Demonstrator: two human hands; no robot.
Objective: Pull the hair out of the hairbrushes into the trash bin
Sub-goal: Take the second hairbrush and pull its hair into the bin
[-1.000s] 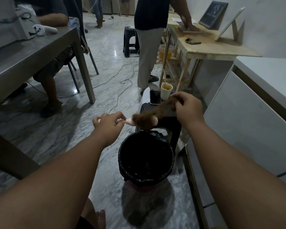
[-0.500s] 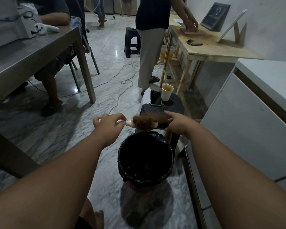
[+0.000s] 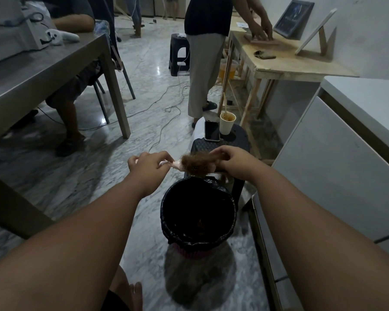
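Observation:
A pale pink hairbrush (image 3: pixel 177 164) hangs level above the far rim of the trash bin (image 3: pixel 166 212), its head wrapped in a thick clump of brown hair (image 3: pixel 197 164). My left hand (image 3: pixel 148 164) is closed on the brush handle. From the right, my right hand (image 3: pixel 230 159) pinches the hair at the far end of the brush head. The bin has a black bag liner, and some dark bits lie at its bottom.
Behind the bin is a dark stool (image 3: pixel 238 142) with a phone (image 3: pixel 212 130) and a paper cup (image 3: pixel 227 123). White cabinets (image 3: pixel 337 167) line the right. A grey table (image 3: pixel 54 70) stands left, a wooden table (image 3: pixel 285 63) far right. People stand and sit; cables cross the floor.
My right hand, which had drawn a strand of hair up and to the right, has come back down to the brush head and grips the hair again. My left hand stayed put.

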